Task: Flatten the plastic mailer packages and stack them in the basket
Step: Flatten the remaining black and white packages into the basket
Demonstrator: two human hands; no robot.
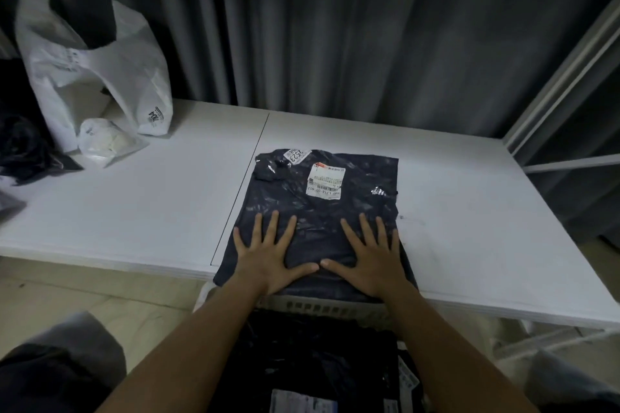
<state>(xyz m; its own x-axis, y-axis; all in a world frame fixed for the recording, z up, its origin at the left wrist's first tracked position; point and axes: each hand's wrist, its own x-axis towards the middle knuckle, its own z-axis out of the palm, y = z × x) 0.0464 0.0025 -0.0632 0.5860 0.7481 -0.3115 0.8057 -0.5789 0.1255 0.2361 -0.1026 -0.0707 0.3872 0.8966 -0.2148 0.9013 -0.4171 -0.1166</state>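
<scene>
White worktop (469,228), seam running front to back left of centre; broad bare stretches left and right of the dark mailer (322,211). Near edge of mailer overhanging the worktop's front edge, above the pale basket (322,307) tucked below. Inside the basket, dark mailers (318,362) already lying flat, number hard to count. On the worktop mailer, two white labels: one large, one small at the far edge. Far left: one big white plastic bag (100,77) standing open, one small clear pouch (107,141) beside it, dark crumpled plastic (23,151) at the left edge. Two grips, left hand (268,258) and right hand (372,261), fingers spread flat, pressing the mailer's near half, thumbs almost touching.
</scene>
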